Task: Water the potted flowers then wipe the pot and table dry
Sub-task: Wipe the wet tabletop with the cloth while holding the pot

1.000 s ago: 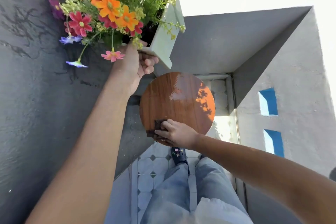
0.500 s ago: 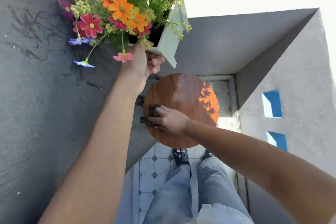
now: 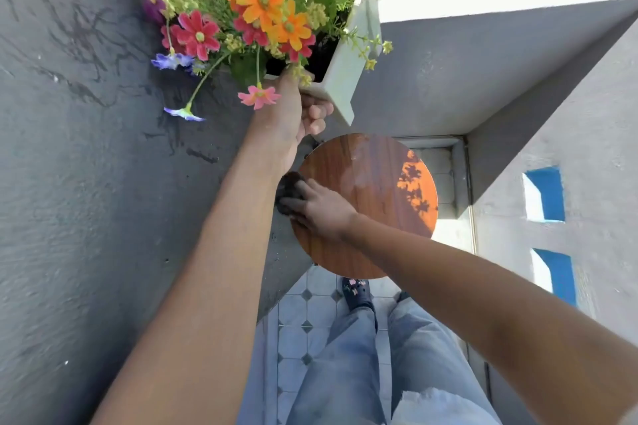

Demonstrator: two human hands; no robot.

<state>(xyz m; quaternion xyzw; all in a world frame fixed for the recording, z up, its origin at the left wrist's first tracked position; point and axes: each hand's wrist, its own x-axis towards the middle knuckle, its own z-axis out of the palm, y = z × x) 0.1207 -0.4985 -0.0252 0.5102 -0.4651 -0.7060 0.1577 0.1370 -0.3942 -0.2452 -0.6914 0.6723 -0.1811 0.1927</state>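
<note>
From where I watch, the right hand (image 3: 321, 209) has swept the dark cloth (image 3: 288, 195) to the round table's (image 3: 376, 169) left edge at mid-frame, fingers flat upon it; wet sheen remains ahead. The left hand (image 3: 293, 110) grips the white pot (image 3: 348, 72) aloft, upper centre.

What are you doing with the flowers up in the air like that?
A person is cleaning up after watering. The left hand grips the white pot of colourful flowers and holds it up off the small round wooden table. The right hand presses a dark cloth on the table's left edge, wiping it. A shiny wet patch shows near the middle of the tabletop, so the wiping isn't finished.
</note>
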